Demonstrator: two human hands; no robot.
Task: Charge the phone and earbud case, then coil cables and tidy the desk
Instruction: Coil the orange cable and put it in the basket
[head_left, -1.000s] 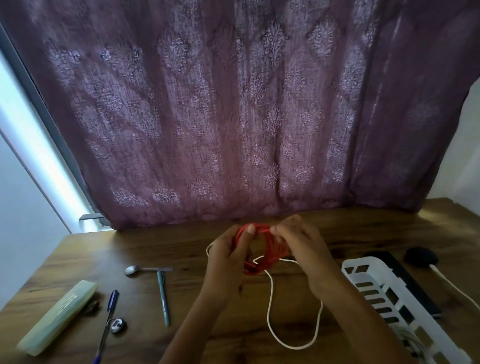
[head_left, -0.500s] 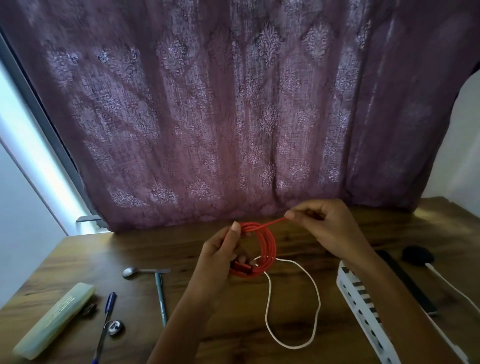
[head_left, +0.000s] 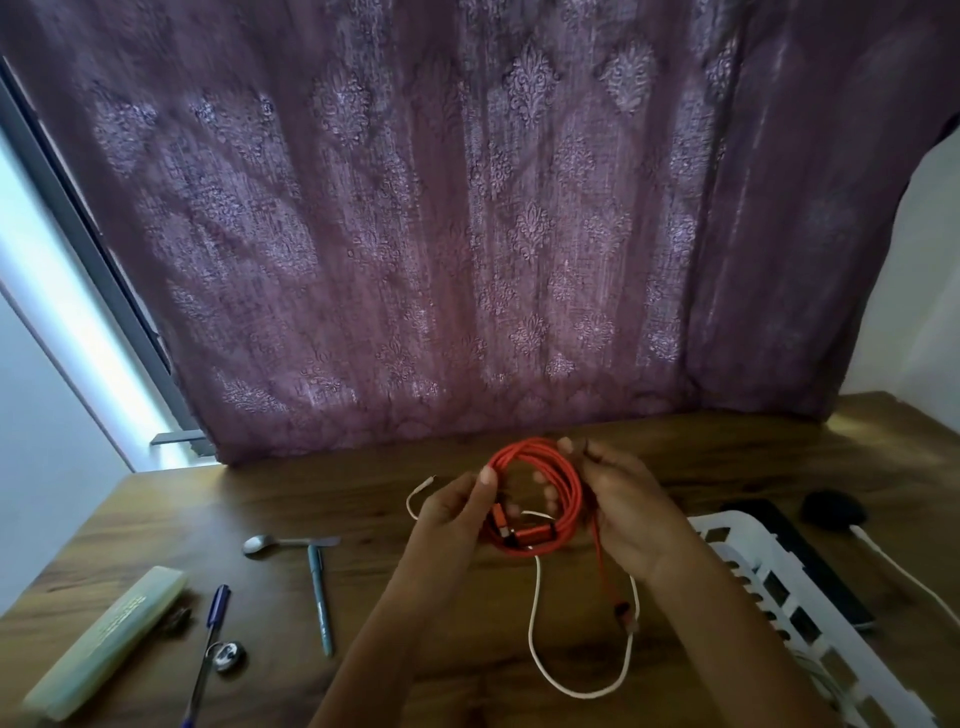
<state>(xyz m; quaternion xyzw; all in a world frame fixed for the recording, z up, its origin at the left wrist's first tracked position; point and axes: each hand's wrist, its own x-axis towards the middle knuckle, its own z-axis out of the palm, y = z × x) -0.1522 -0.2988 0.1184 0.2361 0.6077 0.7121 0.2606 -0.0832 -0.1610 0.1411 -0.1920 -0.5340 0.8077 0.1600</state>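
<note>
Wooden surface set against a drawn purple curtain.

Change noted: half a second ago the right hand was drawing a strand of the red cable out to the side. It has now returned to the coil and grips its right edge, fingers curled through the ring. The left hand pinches the opposite edge with thumb on top. The coil is held just above the surface, between both hands.

Assessment: another loop has been laid on. Only a short tail with its plug hangs free, so this cable is nearly coiled. The white cable lies loose beneath, not yet coiled.

Obstructions: the white basket is cut off at the frame corner. A dark flat object beside it is partly hidden, probably the phone. A black rounded item cannot be identified.
</note>
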